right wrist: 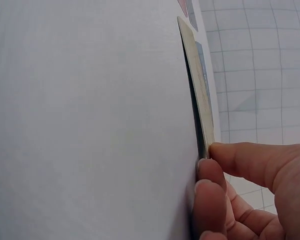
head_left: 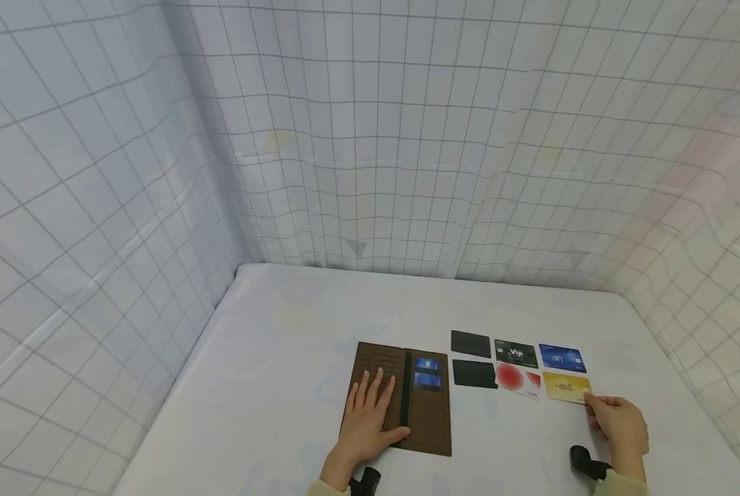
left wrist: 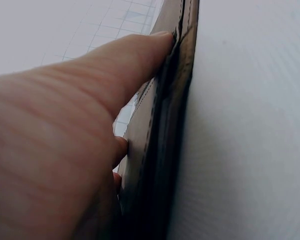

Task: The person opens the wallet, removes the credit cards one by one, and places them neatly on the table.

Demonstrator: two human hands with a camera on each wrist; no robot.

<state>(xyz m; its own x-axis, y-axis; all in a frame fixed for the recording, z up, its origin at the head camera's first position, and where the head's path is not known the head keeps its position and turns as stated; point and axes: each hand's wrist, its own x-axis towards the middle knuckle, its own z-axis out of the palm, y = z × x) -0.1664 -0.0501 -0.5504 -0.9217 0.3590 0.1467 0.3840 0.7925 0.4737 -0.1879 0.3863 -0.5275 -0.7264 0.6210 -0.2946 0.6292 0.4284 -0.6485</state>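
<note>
A brown wallet (head_left: 432, 420) lies open and flat on the white table, two blue cards (head_left: 428, 381) showing in the slots of its right half. Spread over the left half is my left hand (head_left: 365, 417), its fingers extended and its thumb across the dark centre strip. In the left wrist view the thumb (left wrist: 140, 52) presses at the wallet's edge. My right hand (head_left: 619, 424) pinches the near right corner of a yellow card (head_left: 565, 387) between thumb and fingertips. The right wrist view shows that card edge-on, tilted a little, with a dark gap beneath it.
Between wallet and yellow card lie two plain black cards (head_left: 470, 344), a black Vip card (head_left: 516, 353) and a white card with a red circle (head_left: 519, 381). Behind the yellow one is a blue card (head_left: 562, 358). White grid-patterned curtains (head_left: 370, 138) surround the table.
</note>
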